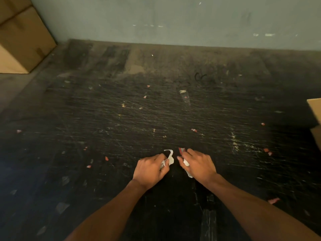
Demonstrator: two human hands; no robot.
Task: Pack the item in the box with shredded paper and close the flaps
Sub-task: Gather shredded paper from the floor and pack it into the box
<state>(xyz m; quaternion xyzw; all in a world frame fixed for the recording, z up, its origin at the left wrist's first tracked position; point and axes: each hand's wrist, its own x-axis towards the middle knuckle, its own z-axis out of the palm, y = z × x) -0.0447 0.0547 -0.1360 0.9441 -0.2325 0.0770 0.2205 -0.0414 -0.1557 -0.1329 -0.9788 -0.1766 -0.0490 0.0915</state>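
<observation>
Both hands hover low over a dark, scratched table top (156, 110), close together near its front middle. My left hand (151, 169) is closed on a curled white paper scrap (169, 157) that sticks up from the fingers. My right hand (198, 166) grips white paper shreds (187, 164), with a red strip (182, 151) showing at its fingertips. A cardboard box (315, 110) shows only as a corner at the right edge; its inside is hidden. The item is not in view.
Small red and white paper bits (194, 130) lie scattered over the table. Larger stacked cardboard boxes (22, 35) stand at the far left corner. A grey-green wall (173, 20) runs along the table's back edge. Bits of clear tape stick to the surface.
</observation>
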